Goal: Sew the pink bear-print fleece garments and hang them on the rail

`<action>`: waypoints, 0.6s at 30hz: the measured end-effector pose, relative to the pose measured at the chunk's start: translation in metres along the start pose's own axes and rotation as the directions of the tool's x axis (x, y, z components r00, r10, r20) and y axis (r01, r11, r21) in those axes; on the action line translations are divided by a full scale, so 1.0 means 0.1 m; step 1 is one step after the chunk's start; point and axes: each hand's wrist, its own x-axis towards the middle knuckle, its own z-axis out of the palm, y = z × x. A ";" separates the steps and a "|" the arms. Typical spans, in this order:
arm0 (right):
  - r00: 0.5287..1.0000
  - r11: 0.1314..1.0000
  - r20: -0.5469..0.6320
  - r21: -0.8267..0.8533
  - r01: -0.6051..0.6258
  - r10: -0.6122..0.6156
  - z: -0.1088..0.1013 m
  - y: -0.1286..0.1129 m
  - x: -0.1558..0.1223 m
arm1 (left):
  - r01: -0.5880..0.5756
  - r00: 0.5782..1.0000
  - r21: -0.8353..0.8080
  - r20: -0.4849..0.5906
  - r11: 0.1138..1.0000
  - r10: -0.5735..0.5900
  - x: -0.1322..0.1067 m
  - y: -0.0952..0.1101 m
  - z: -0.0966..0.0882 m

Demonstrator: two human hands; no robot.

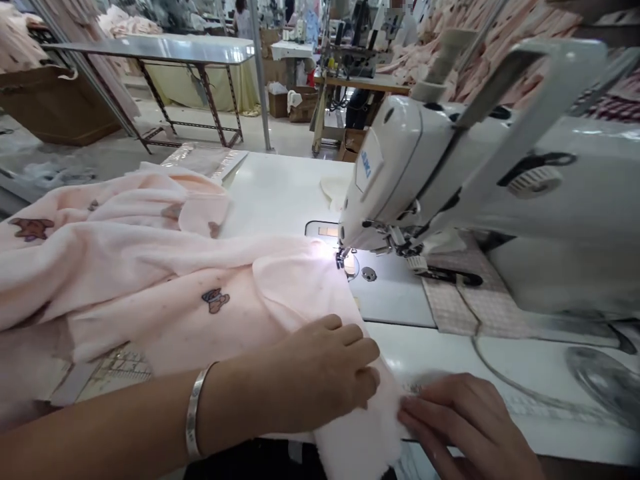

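At the sewing machine [400,167], pink fabric [165,267] is gripped by the left hand [320,373], its edge pinched by the right hand [465,417]; aligning seems underway, even guiding needed.

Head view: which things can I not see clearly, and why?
In the head view:
Left hand: its grip on the pink cloth, hidden by its own fingers.
Right hand: wrist cut off by bottom edge.
Sewing machine: far end cut off by right edge.
Bracelet: marks too small to read.
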 end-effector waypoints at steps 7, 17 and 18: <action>0.997 0.999 0.069 0.024 -0.047 0.045 -0.06 -0.06 0.02 | -0.012 1.000 0.023 0.009 1.000 0.012 0.02 0.05 0.06; 0.969 0.979 0.147 -0.008 0.204 -0.201 -0.10 0.11 0.26 | 0.521 0.837 -0.081 -0.147 0.850 -0.528 0.07 0.05 0.12; 0.962 0.972 0.152 -0.008 0.233 -0.229 -0.10 0.13 0.27 | 0.544 0.822 -0.059 -0.162 0.837 -0.546 0.03 0.05 0.12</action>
